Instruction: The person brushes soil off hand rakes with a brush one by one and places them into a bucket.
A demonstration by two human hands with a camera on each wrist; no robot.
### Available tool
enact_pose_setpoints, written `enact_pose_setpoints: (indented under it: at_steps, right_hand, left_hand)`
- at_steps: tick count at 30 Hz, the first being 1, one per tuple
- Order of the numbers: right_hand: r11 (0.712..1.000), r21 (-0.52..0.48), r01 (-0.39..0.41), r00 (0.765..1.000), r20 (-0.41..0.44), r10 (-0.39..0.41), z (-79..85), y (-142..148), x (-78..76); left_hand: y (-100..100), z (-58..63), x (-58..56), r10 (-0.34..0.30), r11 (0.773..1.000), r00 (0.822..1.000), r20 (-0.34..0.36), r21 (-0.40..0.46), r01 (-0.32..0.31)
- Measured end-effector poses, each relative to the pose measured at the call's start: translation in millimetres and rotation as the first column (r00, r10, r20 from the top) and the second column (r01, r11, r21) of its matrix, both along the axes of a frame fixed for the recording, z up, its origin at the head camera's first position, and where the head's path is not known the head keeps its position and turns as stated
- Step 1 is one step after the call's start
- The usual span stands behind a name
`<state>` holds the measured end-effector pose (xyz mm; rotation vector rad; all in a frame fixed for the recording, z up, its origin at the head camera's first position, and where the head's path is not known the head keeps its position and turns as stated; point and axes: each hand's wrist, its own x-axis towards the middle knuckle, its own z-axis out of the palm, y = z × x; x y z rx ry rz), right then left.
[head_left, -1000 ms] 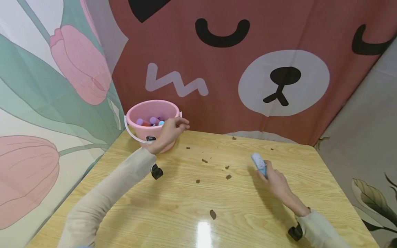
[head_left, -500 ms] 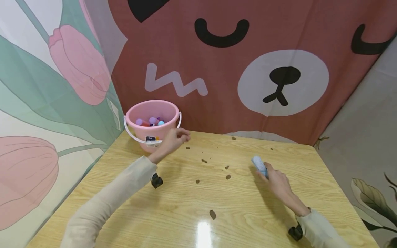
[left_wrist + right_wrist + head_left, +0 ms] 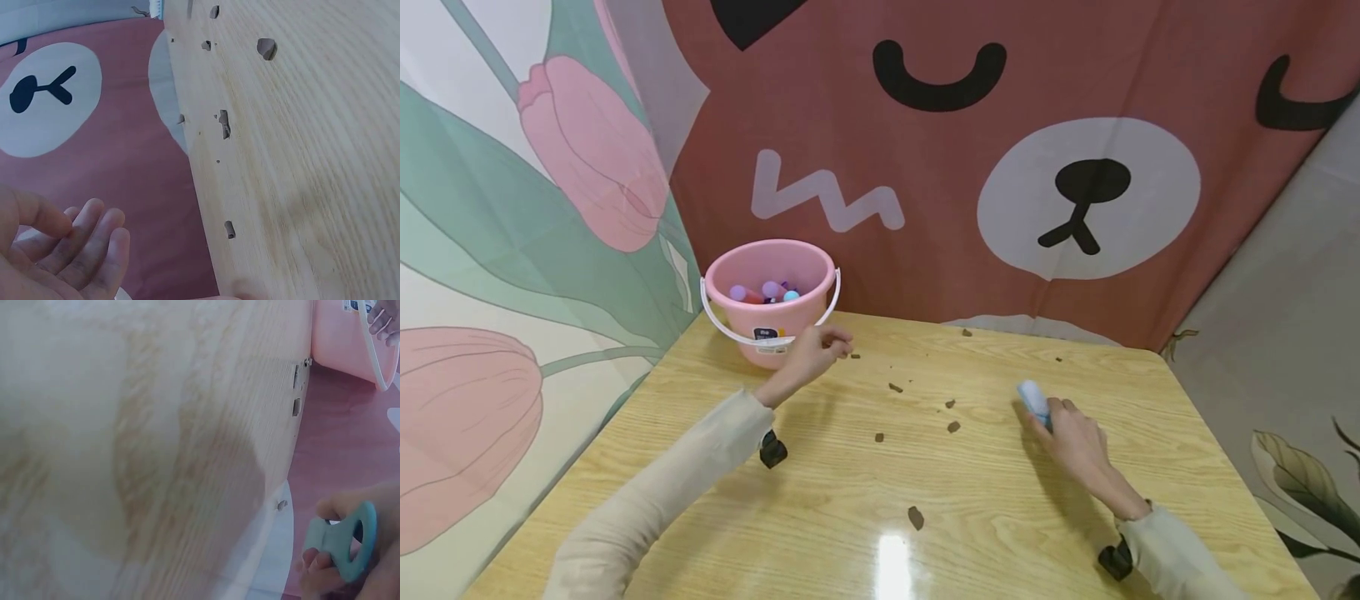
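Beside the pink bucket (image 3: 741,329), near its front right side, my left hand (image 3: 811,354) hovers with fingers loosely bent. The left wrist view shows nothing between those fingers (image 3: 90,250). Over the right part of the table my right hand (image 3: 1078,442) grips a light-blue tool (image 3: 1034,402) with a whitish head pointing away from me. Its teal handle (image 3: 334,540) ends in a ring in the right wrist view, with fingers wrapped about it. Several brown flakes (image 3: 915,517) lie scattered between the two hands.
Purple- and blue-ended items (image 3: 771,290) lie inside the bucket, whose white handle (image 3: 730,335) hangs at the front. A wooden table (image 3: 820,500) reaches back to a red bear-print curtain (image 3: 925,250). Flower-print cloth (image 3: 595,158) borders the left side.
My left hand has moved down from the bucket's rim toward the table. The right hand, still holding the light-blue tool, has shifted slightly right and nearer.
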<state>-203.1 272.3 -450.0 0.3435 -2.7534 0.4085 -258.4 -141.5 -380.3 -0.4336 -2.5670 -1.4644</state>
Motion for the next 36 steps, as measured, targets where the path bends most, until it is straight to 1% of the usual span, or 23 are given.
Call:
enact_pose_setpoints:
  at_steps: [4, 8, 13, 17, 23, 26, 29, 31, 33, 34, 36]
  right_hand:
    - [1.0, 0.007, 0.004, 0.999, 0.047, -0.004, 0.2, 1.4, -0.9]
    - [0.999, 0.021, 0.024, 0.991, 0.129, -0.027, 0.9, 2.6, -1.9]
    - [0.999, 0.048, 0.025, 0.982, 0.188, -0.033, -0.3, 5.2, -4.0]
    - [0.999, 0.048, 0.022, 0.973, 0.228, -0.033, -3.7, 8.5, -9.6]
    - [0.999, 0.03, 0.034, 0.953, 0.3, -0.041, -7.8, 11.5, -20.0]
    - [0.999, 0.032, 0.037, 0.945, 0.325, -0.046, -7.6, 12.5, -21.9]
    - [0.999, 0.032, 0.043, 0.934, 0.354, -0.052, -8.3, 14.8, -22.9]
    - [0.999, 0.028, 0.044, 0.927, 0.372, -0.051, -9.0, 15.6, -22.6]
    - [0.999, 0.022, 0.041, 0.922, 0.385, -0.046, -10.0, 16.3, -22.2]
    - [0.999, 0.017, 0.036, 0.922, 0.385, -0.04, -10.4, 16.5, -21.6]
    - [1.0, 0.01, 0.026, 0.925, 0.378, -0.028, -10.4, 16.9, -19.9]
  left_hand:
    - [0.6, -3.3, 0.3, -0.01, 1.0, 1.0, 0.008, 0.022, 0.01]
    - [0.8, -5.5, 1.5, -0.012, 1.0, 1.0, 0.007, 0.011, 0.012]
    - [-0.2, -9.3, 5.1, -0.029, 1.0, 0.999, 0.013, 0.009, 0.029]
    - [-1.0, -14.9, 5.6, -0.049, 0.999, 0.999, 0.007, 0.021, 0.049]
    - [1.0, -24.0, 5.0, -0.046, 0.999, 0.999, -0.005, 0.012, 0.046]
    - [0.5, -27.2, 5.8, -0.037, 0.999, 0.998, -0.042, -0.011, 0.036]
    - [0.4, -29.5, 7.1, -0.03, 0.998, 0.993, -0.116, -0.05, 0.024]
    - [1.1, -30.5, 8.8, -0.031, 0.997, 0.984, -0.178, -0.08, 0.016]
    - [1.6, -31.9, 10.3, -0.037, 0.994, 0.967, -0.251, -0.106, 0.011]
    - [1.9, -32.8, 11.1, -0.041, 0.993, 0.956, -0.29, -0.116, 0.008]
    - [2.4, -34.5, 12.4, -0.046, 0.989, 0.925, -0.378, -0.149, -0.012]
